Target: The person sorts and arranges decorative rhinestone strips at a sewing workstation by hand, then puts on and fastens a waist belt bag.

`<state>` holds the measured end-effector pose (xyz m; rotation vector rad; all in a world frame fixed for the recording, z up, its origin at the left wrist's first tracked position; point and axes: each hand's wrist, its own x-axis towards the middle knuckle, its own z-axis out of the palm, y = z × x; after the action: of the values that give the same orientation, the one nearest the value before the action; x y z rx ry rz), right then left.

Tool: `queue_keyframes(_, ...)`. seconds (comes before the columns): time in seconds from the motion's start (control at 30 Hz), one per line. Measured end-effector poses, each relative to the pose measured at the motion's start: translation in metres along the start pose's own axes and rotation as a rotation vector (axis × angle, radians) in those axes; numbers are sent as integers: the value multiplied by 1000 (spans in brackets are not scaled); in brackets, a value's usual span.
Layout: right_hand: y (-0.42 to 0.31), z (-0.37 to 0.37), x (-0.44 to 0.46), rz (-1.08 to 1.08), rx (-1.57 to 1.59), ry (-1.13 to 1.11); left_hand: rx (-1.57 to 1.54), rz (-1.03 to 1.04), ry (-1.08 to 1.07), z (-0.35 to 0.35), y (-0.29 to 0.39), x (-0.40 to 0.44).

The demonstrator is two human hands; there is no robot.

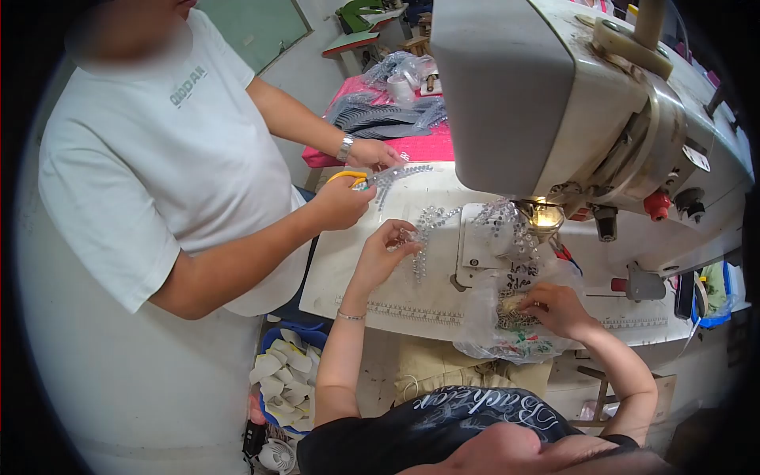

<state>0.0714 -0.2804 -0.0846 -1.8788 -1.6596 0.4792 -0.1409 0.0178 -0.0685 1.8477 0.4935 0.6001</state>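
The left hand [388, 249] has a narrow grip on a strand of clear, shiny beads [421, 260] at the white table [340, 277]; the right hand [558, 309] dips into a crumpled clear plastic bag [477, 321], its hold unclear. Apparently a picking step; next calls for fingertip precision.

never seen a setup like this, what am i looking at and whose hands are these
This single picture comes from a head-worn camera looking forward and down. The big whitish machine looks like an industrial sewing machine, standing over a white table. The wearer's left hand pinches clear beaded trim; their right hand is at a plastic bag, though what its fingers grip is unclear. On the picture's left, a co-worker holds yellow-handled scissors by another strip.
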Motion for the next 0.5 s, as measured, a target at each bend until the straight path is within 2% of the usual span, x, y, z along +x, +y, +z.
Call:
queue_keyframes(0.07, -9, -6, 0, 67, 53, 29, -124, -23, -58, 4, 9, -2)
queue_keyframes(0.2, -28, -20, 2, 288, 207, 79, -144, -13, -113, 14, 31, -6)
queue_keyframes(0.27, -19, -12, -1, 345, 454, 153, -115, -74, -160, 23, 51, -13)
queue_keyframes(0.4, -31, -10, -2, 350, 802, 335, -98, 53, -301, 53, 72, -24)
queue_keyframes(0.5, -40, -20, -4, 453, 937, 274, -123, 58, -413, 76, 76, -28)
